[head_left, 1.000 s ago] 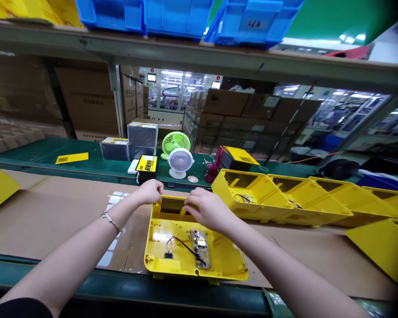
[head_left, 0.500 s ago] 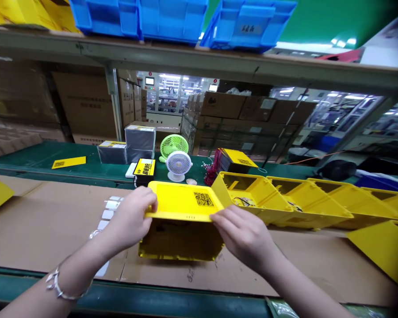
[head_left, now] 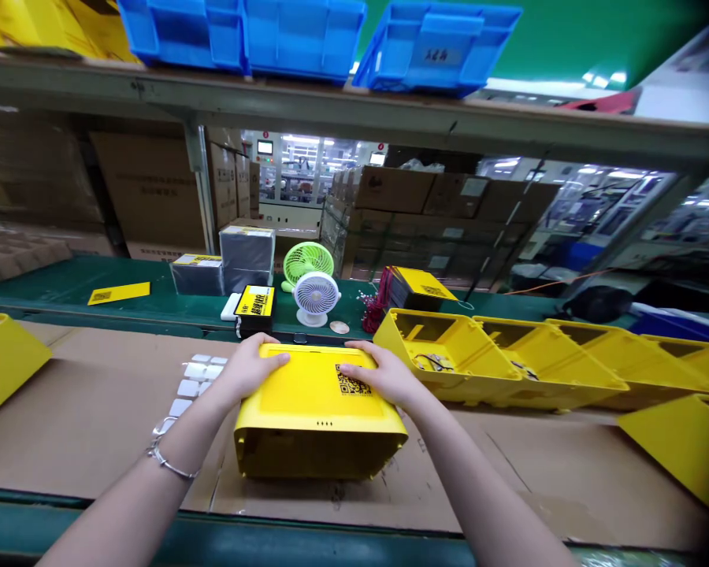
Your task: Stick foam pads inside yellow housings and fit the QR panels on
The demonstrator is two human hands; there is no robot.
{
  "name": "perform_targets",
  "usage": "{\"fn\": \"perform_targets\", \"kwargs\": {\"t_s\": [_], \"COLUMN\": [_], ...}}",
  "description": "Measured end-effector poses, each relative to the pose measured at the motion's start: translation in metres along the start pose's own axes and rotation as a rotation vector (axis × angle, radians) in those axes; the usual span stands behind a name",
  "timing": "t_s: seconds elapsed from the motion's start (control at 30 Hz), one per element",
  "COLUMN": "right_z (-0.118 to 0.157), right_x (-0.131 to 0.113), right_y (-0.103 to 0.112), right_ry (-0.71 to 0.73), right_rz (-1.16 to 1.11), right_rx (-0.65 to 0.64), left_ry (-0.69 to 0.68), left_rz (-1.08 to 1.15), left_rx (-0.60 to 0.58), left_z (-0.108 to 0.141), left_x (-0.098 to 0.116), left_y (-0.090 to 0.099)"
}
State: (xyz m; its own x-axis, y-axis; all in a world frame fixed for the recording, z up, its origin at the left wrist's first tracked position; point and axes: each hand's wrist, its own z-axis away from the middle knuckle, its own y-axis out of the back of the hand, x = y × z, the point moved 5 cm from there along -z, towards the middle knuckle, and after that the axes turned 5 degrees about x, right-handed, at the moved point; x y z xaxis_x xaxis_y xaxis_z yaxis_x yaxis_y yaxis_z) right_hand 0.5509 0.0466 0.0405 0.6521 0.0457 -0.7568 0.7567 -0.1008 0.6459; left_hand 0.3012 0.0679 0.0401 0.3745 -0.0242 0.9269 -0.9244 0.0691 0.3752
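Fingers of both hands lie spread and flat on top of the yellow plastic housing (head_left: 313, 449), gripping no edge: the left hand (head_left: 248, 370) rests near its far left corner, the right hand (head_left: 384, 378) beside the printed QR code (head_left: 353, 381) (a chain bracelet (head_left: 168, 461) circles the left wrist). In the head view, the housing sits closed on a brown cardboard sheet (head_left: 106, 417). Just left of the housing lie small white pieces (head_left: 194, 382); to its right stands a row of open yellow housings (head_left: 496, 362), the nearest almost touching it. Behind the housing, on a green conveyor belt (head_left: 76, 276), are a white desk fan (head_left: 316, 295) and a green fan (head_left: 307, 264).
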Motion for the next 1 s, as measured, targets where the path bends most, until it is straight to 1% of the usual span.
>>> {"fn": "perform_targets", "kwargs": {"t_s": [0.07, 0.13, 0.23, 0.3, 0.37, 0.53, 0.67, 0.77, 0.87, 0.93, 1.0], "right_z": [-0.004, -0.001, 0.008, 0.013, 0.013, 0.002, -0.005, -0.007, -0.009, -0.008, -0.008], "right_x": [0.007, 0.009, 0.009, 0.008, 0.009, 0.016, 0.019, 0.021, 0.023, 0.024, 0.023], "right_y": [-0.010, -0.014, -0.015, -0.016, -0.016, -0.016, -0.017, -0.016, -0.017, -0.018, -0.017], "right_ry": [-0.074, -0.107, -0.127, -0.137, -0.142, -0.138, -0.110, -0.089, -0.080, -0.081, -0.096], "right_rz": [-0.225, -0.431, -0.585, -0.639, -0.672, -0.606, -0.572, -0.532, -0.533, -0.533, -0.534], "right_rx": [-0.096, -0.128, -0.162, -0.198, -0.203, -0.084, -0.061, -0.039, -0.060, -0.077, -0.084], "left_ry": [0.016, 0.024, 0.037, 0.046, 0.042, -0.027, -0.148, -0.254, -0.309, -0.336, -0.356], "left_rz": [0.054, 0.127, 0.224, 0.256, 0.250, 0.112, -0.041, -0.159, -0.273, -0.349, -0.422], "left_rx": [-0.015, -0.043, -0.112, -0.145, -0.145, -0.054, 0.004, 0.026, 0.070, 0.131, 0.194], "left_z": [-0.004, -0.002, 0.005, 0.008, 0.006, -0.002, -0.007, -0.023, -0.058, -0.083, -0.104], "left_x": [-0.001, -0.003, -0.005, -0.005, -0.005, -0.005, -0.003, -0.002, -0.008, -0.016, -0.027], "left_y": [-0.002, -0.002, -0.003, -0.005, -0.005, -0.003, 0.000, 0.007, 0.018, 0.026, 0.033]}}
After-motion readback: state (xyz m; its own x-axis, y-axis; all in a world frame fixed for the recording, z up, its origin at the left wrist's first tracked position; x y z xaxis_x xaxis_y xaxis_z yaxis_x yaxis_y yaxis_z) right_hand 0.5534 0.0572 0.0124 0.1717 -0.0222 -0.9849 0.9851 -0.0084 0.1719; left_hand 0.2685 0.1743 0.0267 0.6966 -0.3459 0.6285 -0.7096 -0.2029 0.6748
